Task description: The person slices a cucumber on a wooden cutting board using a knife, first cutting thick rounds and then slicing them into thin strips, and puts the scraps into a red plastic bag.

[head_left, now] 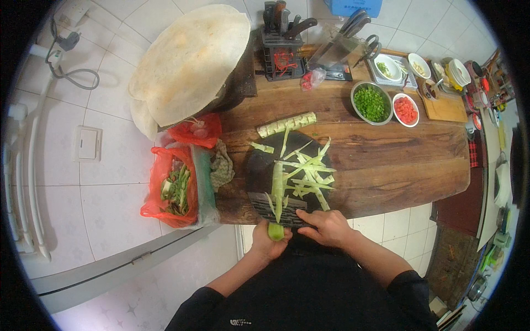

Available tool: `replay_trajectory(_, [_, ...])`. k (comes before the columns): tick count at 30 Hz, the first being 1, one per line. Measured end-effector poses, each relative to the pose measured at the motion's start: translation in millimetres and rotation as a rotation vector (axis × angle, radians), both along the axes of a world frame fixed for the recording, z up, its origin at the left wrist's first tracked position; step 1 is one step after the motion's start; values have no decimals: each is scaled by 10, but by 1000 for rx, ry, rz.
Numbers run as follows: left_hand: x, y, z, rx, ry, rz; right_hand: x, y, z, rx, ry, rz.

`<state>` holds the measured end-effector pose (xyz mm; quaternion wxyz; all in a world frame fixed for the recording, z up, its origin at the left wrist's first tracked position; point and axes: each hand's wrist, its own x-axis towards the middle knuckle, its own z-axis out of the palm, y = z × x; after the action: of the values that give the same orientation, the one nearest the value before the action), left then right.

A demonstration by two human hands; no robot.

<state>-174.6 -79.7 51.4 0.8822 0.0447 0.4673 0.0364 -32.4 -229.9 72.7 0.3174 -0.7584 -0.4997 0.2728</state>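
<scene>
A green stem, likely celtuce (276,231), is in my left hand (265,242), its pale peeled length pointing away over a round dark board (258,171). My right hand (329,227) grips a wide cleaver (261,202), whose dark blade lies across the stem close to my left hand. Its handle is hidden by my fingers. Pale green peel strips (310,167) are heaped on the board, right of the stem. One short piece (262,147) rests at the board's far left edge. Beyond the board lies a thicker knobbly stem (286,125).
Left of the board are a cloth (222,165) and a red plastic bag (153,202) of leafy scraps. At the back stand knife holders (283,56). A metal bowl of chopped greens (372,102) and a white bowl of diced red food (405,109) sit back right on the wooden table (393,153).
</scene>
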Motion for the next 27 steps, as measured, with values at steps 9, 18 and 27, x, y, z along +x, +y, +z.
replay_trajectory(9, [8,13,54,-43,5,10,8,106,-103,-45,-19,-47])
replay_trajectory(18, [-33,23,38,-57,-115,39,10,215,-196,-43,-9,-36])
replay_trajectory(27, [-45,-38,87,-83,-215,13,168,338,-491,-61,-20,-121])
